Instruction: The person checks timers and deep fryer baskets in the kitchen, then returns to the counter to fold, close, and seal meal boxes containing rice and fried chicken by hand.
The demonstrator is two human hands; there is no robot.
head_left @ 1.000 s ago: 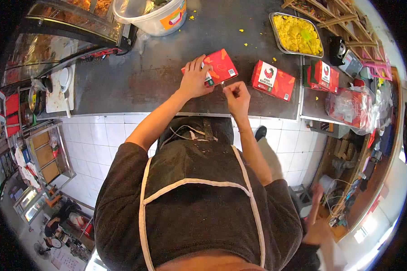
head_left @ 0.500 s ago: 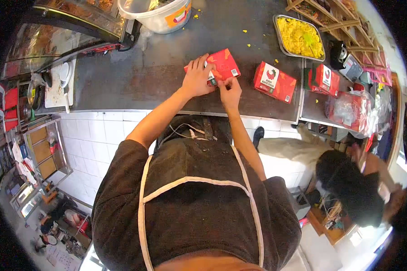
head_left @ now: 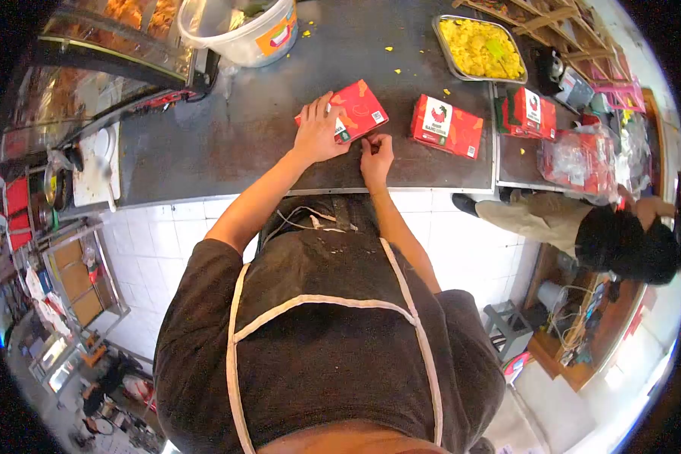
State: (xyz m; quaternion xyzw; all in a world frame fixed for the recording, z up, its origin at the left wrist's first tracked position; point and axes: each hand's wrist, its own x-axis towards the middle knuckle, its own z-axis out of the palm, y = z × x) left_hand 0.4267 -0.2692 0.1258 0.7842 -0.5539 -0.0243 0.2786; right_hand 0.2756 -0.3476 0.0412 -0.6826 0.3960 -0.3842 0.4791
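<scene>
A red cardboard food box (head_left: pixel 363 108) with a white label rests on the dark counter in front of me. My left hand (head_left: pixel 318 132) lies over its left end, with the fingers across the top and the thumb along the near side, gripping it. Just off the box's near right corner is my right hand (head_left: pixel 377 157), its fingers curled in and the fingertips pressed together. What they pinch, if anything, is too small to make out. A second red box (head_left: pixel 461 136) stands a little to the right.
More red boxes (head_left: pixel 537 117) and a plastic bag (head_left: pixel 579 163) are at the right. Behind them sits a metal tray (head_left: pixel 483 78) of yellow food. A plastic tub (head_left: pixel 242 41) stands at the back left, a cutting board (head_left: pixel 91 178) farther left. Another person (head_left: pixel 620 234) bends at the right.
My right hand has drawn slightly away from the box's near edge, while my left hand keeps its hold. The other person has moved to the right. The view has shifted a little.
</scene>
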